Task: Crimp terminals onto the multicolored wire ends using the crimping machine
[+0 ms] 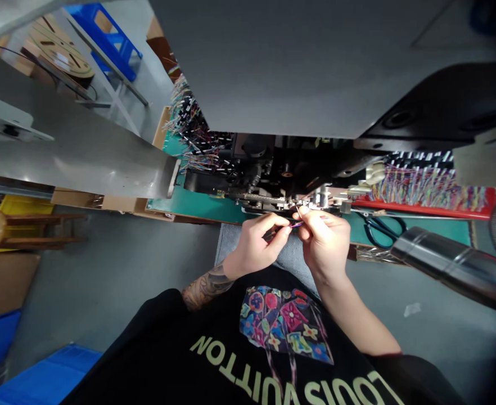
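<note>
Thin coloured wires, purple and red among them, run between my two hands just in front of a machine's metal working parts. My left hand pinches them from the left with thumb and forefinger. From the right, my right hand is closed on the same wires, its thumb and forefinger pressed together close to the machine's front edge. Whatever lies deeper inside the fingers is hidden.
Overhead hangs the machine's large grey housing. Wire bundles lie left on the green tabletop; more fill a red tray at right. Black-handled scissors and a shiny metal tube are near my right arm.
</note>
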Demonstrator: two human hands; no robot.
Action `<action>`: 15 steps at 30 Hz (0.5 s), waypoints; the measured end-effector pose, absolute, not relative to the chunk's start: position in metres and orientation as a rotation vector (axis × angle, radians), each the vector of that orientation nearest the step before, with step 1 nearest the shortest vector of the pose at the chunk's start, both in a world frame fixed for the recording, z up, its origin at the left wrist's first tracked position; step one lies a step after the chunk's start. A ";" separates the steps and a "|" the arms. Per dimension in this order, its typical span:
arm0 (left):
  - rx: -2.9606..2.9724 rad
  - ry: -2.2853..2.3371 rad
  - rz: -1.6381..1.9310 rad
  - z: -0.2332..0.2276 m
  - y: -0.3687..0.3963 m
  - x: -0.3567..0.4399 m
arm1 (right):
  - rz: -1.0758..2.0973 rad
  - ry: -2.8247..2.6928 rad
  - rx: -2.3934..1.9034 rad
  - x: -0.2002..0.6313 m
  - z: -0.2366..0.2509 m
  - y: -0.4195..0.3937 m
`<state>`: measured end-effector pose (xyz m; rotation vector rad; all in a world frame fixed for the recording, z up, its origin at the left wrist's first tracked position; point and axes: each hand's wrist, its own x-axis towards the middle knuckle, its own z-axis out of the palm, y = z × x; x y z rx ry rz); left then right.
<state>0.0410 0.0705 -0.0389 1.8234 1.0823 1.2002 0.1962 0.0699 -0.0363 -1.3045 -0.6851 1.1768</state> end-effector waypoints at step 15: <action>1.879 1.098 1.219 -0.043 0.071 0.039 | 1.147 -0.778 -1.330 0.196 -0.037 0.067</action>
